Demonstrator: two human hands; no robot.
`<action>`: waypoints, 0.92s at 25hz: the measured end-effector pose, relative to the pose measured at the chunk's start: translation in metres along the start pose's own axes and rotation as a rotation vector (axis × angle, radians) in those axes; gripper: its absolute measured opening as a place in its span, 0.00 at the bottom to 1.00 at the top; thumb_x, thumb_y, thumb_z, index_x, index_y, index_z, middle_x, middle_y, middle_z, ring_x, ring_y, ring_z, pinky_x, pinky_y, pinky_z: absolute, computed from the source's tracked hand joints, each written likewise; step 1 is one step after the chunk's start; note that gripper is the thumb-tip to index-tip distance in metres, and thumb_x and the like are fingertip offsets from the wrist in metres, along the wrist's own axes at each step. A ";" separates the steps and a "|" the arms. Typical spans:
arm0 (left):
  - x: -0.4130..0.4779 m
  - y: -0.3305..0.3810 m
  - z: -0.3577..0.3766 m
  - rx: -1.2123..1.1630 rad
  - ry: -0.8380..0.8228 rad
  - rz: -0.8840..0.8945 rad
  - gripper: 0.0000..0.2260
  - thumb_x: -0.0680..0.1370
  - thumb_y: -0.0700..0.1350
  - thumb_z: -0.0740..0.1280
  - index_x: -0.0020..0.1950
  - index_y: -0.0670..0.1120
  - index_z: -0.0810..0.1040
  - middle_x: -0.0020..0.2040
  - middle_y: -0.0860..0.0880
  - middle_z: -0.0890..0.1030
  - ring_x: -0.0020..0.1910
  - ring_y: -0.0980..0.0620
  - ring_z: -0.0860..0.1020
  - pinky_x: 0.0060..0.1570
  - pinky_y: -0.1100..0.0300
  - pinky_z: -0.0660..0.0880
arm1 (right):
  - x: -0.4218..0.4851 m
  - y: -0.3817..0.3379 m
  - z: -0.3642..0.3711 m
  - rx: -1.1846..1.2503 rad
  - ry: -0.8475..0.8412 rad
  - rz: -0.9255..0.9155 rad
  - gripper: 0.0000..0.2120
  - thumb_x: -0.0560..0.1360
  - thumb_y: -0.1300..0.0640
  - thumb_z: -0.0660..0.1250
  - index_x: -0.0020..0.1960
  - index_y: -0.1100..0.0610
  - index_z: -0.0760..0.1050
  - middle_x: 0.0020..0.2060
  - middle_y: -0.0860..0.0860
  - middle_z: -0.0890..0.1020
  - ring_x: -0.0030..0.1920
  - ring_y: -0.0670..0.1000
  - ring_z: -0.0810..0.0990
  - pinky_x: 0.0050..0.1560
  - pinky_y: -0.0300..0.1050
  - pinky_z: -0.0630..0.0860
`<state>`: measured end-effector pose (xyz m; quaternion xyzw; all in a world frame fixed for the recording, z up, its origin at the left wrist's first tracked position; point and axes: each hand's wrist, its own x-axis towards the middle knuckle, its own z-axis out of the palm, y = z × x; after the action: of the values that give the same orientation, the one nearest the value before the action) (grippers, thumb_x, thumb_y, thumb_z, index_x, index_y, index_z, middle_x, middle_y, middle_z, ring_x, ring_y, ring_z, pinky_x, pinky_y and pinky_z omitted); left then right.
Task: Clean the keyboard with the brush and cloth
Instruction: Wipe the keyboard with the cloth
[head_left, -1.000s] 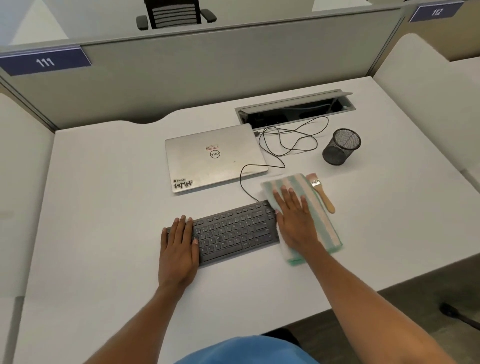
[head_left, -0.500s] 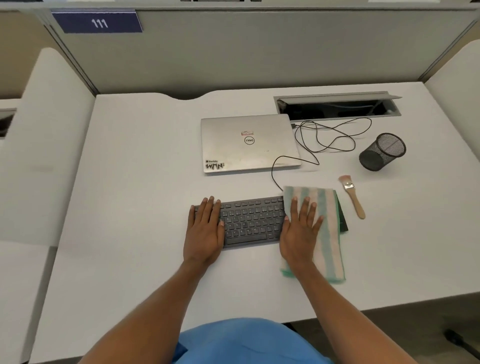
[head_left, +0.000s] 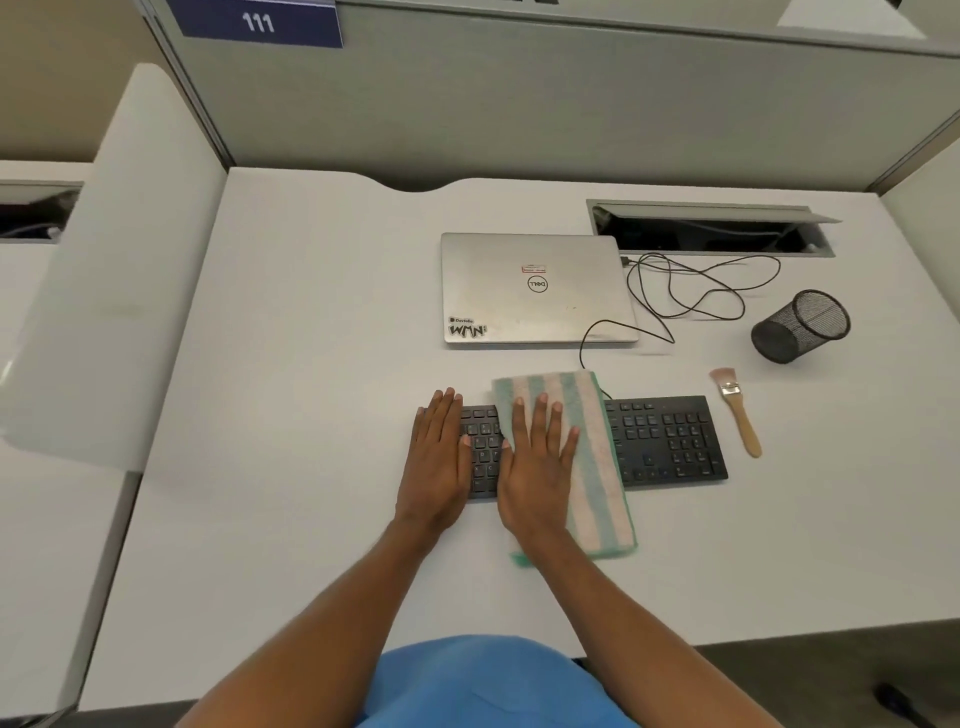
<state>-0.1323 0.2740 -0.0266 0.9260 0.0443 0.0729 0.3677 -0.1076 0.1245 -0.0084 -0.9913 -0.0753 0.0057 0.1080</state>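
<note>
A black keyboard (head_left: 667, 441) lies across the white desk (head_left: 291, 467) in front of me. A green and white striped cloth (head_left: 597, 467) is draped over its left-middle part. My right hand (head_left: 537, 462) presses flat on the cloth with straight fingers. My left hand (head_left: 436, 462) rests flat on the keyboard's left end, fingers straight. A small brush (head_left: 737, 410) with a wooden handle lies on the desk just right of the keyboard, bristles pointing away from me.
A shut silver laptop (head_left: 535, 288) lies behind the keyboard. A black cable (head_left: 691, 291) loops from it toward an open cable box (head_left: 711, 231) in the desk. A black mesh cup (head_left: 800, 325) lies tipped at the right. Grey partitions wall the desk.
My right hand has slid the cloth leftward along the keyboard, uncovering the keyboard's right part. My left hand stays on the left end. The camera has shifted.
</note>
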 end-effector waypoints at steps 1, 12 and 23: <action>0.000 -0.001 -0.002 -0.042 0.000 -0.019 0.25 0.87 0.47 0.50 0.84 0.42 0.60 0.85 0.48 0.59 0.85 0.54 0.51 0.84 0.53 0.46 | -0.001 -0.009 0.001 0.014 0.002 -0.022 0.29 0.83 0.51 0.49 0.82 0.53 0.46 0.81 0.56 0.46 0.81 0.58 0.42 0.78 0.65 0.47; -0.025 -0.057 -0.041 0.235 -0.163 0.048 0.27 0.88 0.53 0.42 0.87 0.48 0.51 0.86 0.51 0.54 0.85 0.57 0.46 0.84 0.46 0.46 | -0.009 -0.080 0.011 -0.007 -0.086 -0.177 0.29 0.84 0.50 0.48 0.82 0.53 0.44 0.81 0.56 0.45 0.81 0.58 0.40 0.78 0.65 0.45; -0.032 -0.063 -0.041 0.360 -0.158 0.099 0.27 0.87 0.52 0.46 0.87 0.48 0.51 0.86 0.48 0.54 0.86 0.49 0.50 0.83 0.43 0.47 | -0.063 -0.077 0.009 -0.016 -0.124 -0.259 0.32 0.82 0.52 0.51 0.82 0.55 0.41 0.81 0.55 0.43 0.81 0.57 0.41 0.78 0.65 0.50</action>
<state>-0.1726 0.3433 -0.0438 0.9807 -0.0178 0.0088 0.1943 -0.1815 0.1912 -0.0008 -0.9718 -0.2092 0.0522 0.0949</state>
